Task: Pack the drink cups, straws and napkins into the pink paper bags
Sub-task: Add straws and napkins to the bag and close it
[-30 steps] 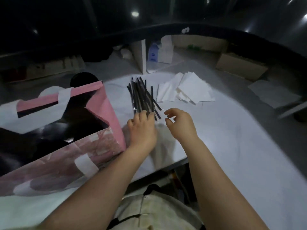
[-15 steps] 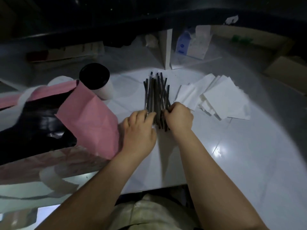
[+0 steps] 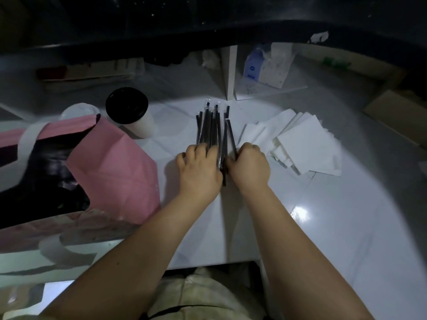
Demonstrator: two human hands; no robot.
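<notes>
At the far left a pink paper bag [image 3: 111, 172] lies on its side on the white table [image 3: 346, 215], its dark mouth open to the left and a white handle looped over the rim. Just beyond the bag stands a cup [image 3: 129, 109] with a black lid, upright. In the middle of the table the black straws [image 3: 212, 128] lie in a loose bundle, pointing away to the far side. The left hand [image 3: 199, 169] sits over the near left part of the bundle, its fingers curled down onto the straws. The right hand [image 3: 249, 167] is close beside it, fingers curled round the straws at the bundle's right edge. Right of that, touching the right hand's far side, white napkins [image 3: 305, 144] lie fanned in a flat pile. A tissue pack [image 3: 265, 68] stands farther back.
</notes>
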